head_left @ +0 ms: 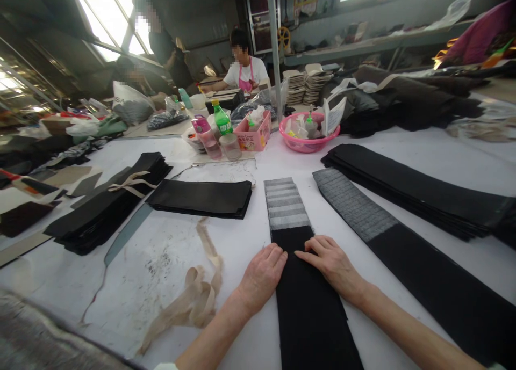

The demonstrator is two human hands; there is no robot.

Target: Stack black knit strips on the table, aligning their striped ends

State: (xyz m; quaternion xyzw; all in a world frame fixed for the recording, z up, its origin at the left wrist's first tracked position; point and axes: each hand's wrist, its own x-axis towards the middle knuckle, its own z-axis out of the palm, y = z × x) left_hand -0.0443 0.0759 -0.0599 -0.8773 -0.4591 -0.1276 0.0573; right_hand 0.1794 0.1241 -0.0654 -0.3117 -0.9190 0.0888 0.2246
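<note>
Black strip (312, 316): laid on the tabletop (121, 295); judged light, flexible.
Left hand (262, 273): grip rested at left edge; closure cannot be told.
Right hand (334, 262): likewise, opposite edge.
Strip edges: best held lightly.

Harsh glare from upper-left window (105, 16)

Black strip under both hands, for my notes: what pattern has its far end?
Far end: light and darker grey crosswise stripes; head view.

One head-worn camera looks forward and down across the tabletop (250, 236), from above and behind the left hand (262, 273) and right hand (336, 265), both near; the wide view reaches to the windows (108, 18) far back.
</note>
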